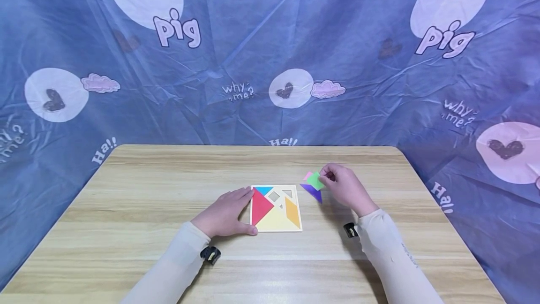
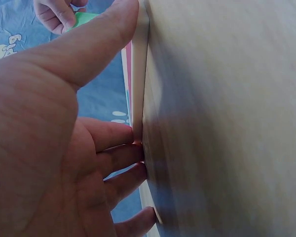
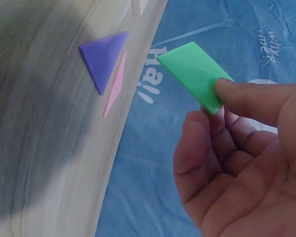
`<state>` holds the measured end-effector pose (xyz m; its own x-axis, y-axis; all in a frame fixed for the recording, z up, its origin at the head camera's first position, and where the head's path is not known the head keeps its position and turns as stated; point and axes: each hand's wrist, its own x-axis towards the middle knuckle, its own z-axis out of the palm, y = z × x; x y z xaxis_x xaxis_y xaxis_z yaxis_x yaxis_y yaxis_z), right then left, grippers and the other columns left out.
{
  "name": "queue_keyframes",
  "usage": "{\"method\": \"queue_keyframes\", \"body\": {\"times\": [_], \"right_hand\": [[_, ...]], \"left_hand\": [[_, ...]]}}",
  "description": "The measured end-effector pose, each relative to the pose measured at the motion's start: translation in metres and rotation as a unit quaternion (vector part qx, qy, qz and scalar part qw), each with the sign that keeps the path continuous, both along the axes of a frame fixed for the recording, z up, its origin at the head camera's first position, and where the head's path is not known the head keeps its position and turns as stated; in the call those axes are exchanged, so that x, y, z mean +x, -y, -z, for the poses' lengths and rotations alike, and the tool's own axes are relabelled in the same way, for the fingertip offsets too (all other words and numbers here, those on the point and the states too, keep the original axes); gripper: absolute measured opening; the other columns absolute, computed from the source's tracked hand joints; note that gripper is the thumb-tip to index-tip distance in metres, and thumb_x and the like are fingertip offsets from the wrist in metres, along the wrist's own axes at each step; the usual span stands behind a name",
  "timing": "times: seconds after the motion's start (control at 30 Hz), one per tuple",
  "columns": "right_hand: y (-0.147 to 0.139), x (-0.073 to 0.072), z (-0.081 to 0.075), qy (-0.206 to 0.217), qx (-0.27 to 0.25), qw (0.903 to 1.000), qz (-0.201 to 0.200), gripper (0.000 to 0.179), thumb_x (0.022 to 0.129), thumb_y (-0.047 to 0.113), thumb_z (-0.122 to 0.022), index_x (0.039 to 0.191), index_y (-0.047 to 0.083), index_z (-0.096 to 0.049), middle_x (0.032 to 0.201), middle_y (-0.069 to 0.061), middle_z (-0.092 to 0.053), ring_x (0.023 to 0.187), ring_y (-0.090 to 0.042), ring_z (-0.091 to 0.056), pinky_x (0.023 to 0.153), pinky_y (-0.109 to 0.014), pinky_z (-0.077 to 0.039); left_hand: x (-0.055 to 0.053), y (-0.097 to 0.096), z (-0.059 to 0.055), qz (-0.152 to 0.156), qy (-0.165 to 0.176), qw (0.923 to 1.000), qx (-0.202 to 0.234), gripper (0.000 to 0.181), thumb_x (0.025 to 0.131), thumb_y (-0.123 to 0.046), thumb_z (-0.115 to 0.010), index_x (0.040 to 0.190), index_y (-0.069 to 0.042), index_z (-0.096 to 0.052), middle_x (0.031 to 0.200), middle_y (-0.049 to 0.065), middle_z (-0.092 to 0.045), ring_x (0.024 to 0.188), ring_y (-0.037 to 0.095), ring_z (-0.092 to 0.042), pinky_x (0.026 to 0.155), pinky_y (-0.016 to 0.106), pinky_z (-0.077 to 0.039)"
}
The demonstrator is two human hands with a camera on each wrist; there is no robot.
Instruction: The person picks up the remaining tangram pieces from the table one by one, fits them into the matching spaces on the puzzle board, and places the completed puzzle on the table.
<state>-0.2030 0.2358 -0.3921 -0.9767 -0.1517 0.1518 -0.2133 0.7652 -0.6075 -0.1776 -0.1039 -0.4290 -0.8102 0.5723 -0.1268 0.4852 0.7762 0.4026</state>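
A: Which step, by the look of it?

B: Filling the puzzle board, most likely, in the lower middle of the frame. Somewhere between picking up and setting in, at a guess.

A: And the right hand?

B: Right of the board, pinching the green piece between thumb and fingertips, clear of the table. Four-sided; whether truly square, hard to tell.

A: The left hand?

B: At the board's left edge, fingers relaxed and spread, thumb at the lower left corner. Not clenched, no loose piece in it. Probably steadying.

A: Already in the board?

B: Red piece at left, blue piece at upper left, pale yellow piece at bottom, orange piece at right.

A: And outside?

B: Purple triangle and pink piece, both on the table right of the board, just beside each other.

A: Next move?

B: Calls for carrying the green piece leftward, probably to the diamond-shaped gap rather than the upper right gap. Turn to match the corners, lower flat, never force a tilted edge.
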Motion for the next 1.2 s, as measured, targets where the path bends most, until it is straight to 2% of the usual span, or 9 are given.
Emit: {"method": "queue_keyframes", "body": {"times": [0.27, 0.5, 0.7, 0.93, 1.07, 1.2], "right_hand": [[0.004, 0.001, 0.003, -0.004, 0.014, 0.9997, -0.019, 0.006, 0.099, 0.005, -0.066, 0.093, 0.006, -0.065, 0.085, -0.004, -0.061, 0.079, -0.019, -0.055, 0.072, -0.034, -0.048], [0.008, 0.003, 0.006, 0.003, 0.018, 0.9998, -0.01, 0.008, 0.1, 0.006, -0.065, 0.092, 0.009, -0.063, 0.084, -0.003, -0.058, 0.078, -0.02, -0.053, 0.071, -0.035, -0.045], [0.015, 0.003, 0.009, 0.019, 0.015, 0.9995, -0.022, 0.007, 0.102, 0.009, -0.063, 0.095, 0.01, -0.063, 0.087, -0.003, -0.06, 0.079, -0.019, -0.054, 0.071, -0.033, -0.046], [0.021, 0.003, 0.012, 0.02, 0.019, 0.9993, -0.027, 0.01, 0.1, 0.009, -0.066, 0.091, 0.013, -0.063, 0.082, 0.0, -0.059, 0.074, -0.018, -0.052, 0.069, -0.033, -0.044], [0.026, 0.004, 0.013, 0.021, -0.005, 0.9994, -0.026, 0.007, 0.101, 0.011, -0.066, 0.094, 0.01, -0.066, 0.083, -0.001, -0.062, 0.073, -0.017, -0.053, 0.068, -0.032, -0.046], [0.034, 0.006, 0.015, 0.047, -0.046, 0.9976, -0.024, 0.006, 0.101, 0.011, -0.065, 0.097, 0.007, -0.067, 0.082, -0.002, -0.061, 0.071, -0.017, -0.051, 0.065, -0.029, -0.046]], "left_hand": [[-0.001, 0.0, 0.001, 0.003, -0.002, 1.0, -0.001, 0.107, 0.083, -0.057, -0.081, 0.16, 0.001, -0.034, 0.167, 0.014, -0.033, 0.154, 0.033, -0.03, 0.125, 0.052, -0.027], [-0.002, 0.0, 0.002, 0.005, -0.008, 1.0, -0.002, 0.107, 0.083, -0.058, -0.08, 0.16, 0.0, -0.034, 0.166, 0.015, -0.033, 0.154, 0.034, -0.031, 0.125, 0.051, -0.027], [-0.002, -0.001, 0.001, 0.0, -0.003, 1.0, -0.001, 0.106, 0.083, -0.057, -0.081, 0.16, 0.0, -0.035, 0.166, 0.014, -0.034, 0.154, 0.033, -0.03, 0.125, 0.051, -0.026], [0.0, -0.001, 0.002, -0.009, 0.004, 1.0, 0.001, 0.105, 0.082, -0.055, -0.082, 0.16, -0.001, -0.035, 0.167, 0.014, -0.034, 0.155, 0.033, -0.029, 0.126, 0.053, -0.024], [0.001, -0.002, 0.003, -0.015, 0.004, 0.9999, -0.007, 0.105, 0.082, -0.056, -0.082, 0.16, -0.002, -0.035, 0.167, 0.012, -0.034, 0.155, 0.031, -0.029, 0.126, 0.053, -0.024], [0.002, -0.003, 0.002, -0.014, 0.011, 0.9998, -0.011, 0.105, 0.084, -0.056, -0.08, 0.161, -0.002, -0.033, 0.168, 0.011, -0.032, 0.156, 0.03, -0.027, 0.126, 0.054, -0.024]]}}
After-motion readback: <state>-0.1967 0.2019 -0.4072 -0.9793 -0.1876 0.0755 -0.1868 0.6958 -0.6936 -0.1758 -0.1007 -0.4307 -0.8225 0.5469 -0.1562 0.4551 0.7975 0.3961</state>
